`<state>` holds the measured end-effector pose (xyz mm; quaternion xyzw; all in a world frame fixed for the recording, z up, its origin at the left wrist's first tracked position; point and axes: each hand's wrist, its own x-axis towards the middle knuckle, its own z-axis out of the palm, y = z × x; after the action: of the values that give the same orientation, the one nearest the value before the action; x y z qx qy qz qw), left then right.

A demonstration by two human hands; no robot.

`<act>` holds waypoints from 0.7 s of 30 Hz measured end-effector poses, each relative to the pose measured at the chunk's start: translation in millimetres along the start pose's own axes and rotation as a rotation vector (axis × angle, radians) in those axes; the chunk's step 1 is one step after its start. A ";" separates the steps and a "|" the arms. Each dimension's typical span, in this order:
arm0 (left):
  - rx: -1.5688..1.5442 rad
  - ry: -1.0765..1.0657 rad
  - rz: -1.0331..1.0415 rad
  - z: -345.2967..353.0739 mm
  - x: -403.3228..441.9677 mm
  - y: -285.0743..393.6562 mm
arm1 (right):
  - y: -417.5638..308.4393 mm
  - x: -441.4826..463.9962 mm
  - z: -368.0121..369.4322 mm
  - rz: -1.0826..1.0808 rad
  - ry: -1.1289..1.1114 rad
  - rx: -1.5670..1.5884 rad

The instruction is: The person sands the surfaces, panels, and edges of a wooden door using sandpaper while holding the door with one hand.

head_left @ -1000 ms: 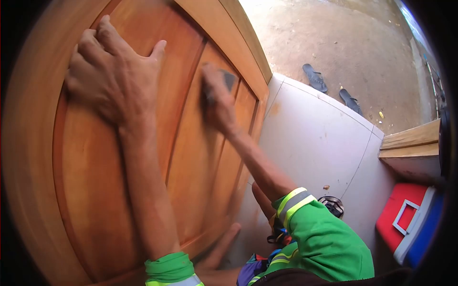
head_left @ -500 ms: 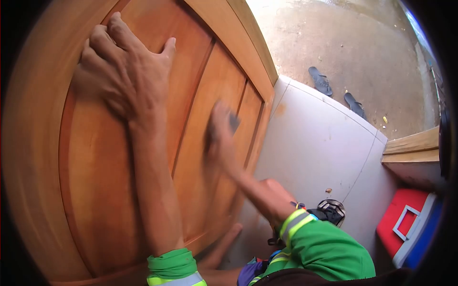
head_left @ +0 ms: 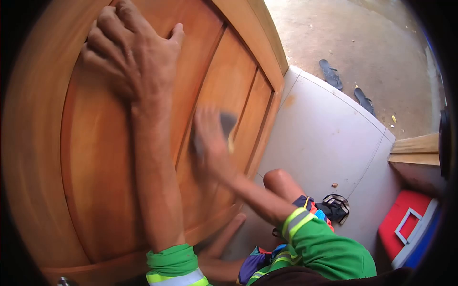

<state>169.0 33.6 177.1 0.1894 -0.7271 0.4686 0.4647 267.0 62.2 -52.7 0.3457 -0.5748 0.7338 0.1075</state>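
A brown wooden panelled door (head_left: 105, 190) fills the left and middle of the view. My left hand (head_left: 138, 52) lies against its upper part, fingers spread and bent, thumb out, holding nothing. Lower and to the right, my right hand (head_left: 212, 136) presses a piece of dark grey sandpaper (head_left: 228, 122) against a narrower door panel. Motion blurs this hand; part of the sheet shows beyond its fingers, with a pale tan edge below, and the rest is hidden under the palm.
White floor tiles (head_left: 329, 128) lie right of the door, with a dark strapped item (head_left: 334, 208) on them. A red cooler box (head_left: 405, 219) with a white handle stands at lower right, below a wooden frame (head_left: 415, 145). Two dark flip-flops (head_left: 330, 74) lie outside.
My right hand has moved a little left along the door panel with the sandpaper. The view has shifted slightly; my left hand stays on the door.
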 end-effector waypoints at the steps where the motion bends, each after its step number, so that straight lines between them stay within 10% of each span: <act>1: 0.003 0.000 -0.001 -0.2 0.5 -0.1 | 12.2 48.3 -6.3 -0.007 0.111 -0.009; 4: -0.021 -0.007 -0.001 1.0 1.6 2.7 | 30.3 118.1 -11.6 0.044 0.226 -0.075; 8: -0.029 -0.016 0.000 0.4 2.1 3.1 | -40.3 -48.6 9.2 0.019 -0.078 -0.053; 16: -0.055 -0.042 0.003 0.9 0.3 8.0 | 4.9 96.6 -8.9 0.059 0.220 -0.043; 21: 0.006 -0.001 0.045 11.7 4.2 -0.9 | 52.4 -84.9 15.1 -0.087 0.003 -0.134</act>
<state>161.7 23.8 179.6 0.1743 -0.7300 0.4810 0.4532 306.3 52.2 -145.0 0.3614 -0.6069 0.6888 0.1632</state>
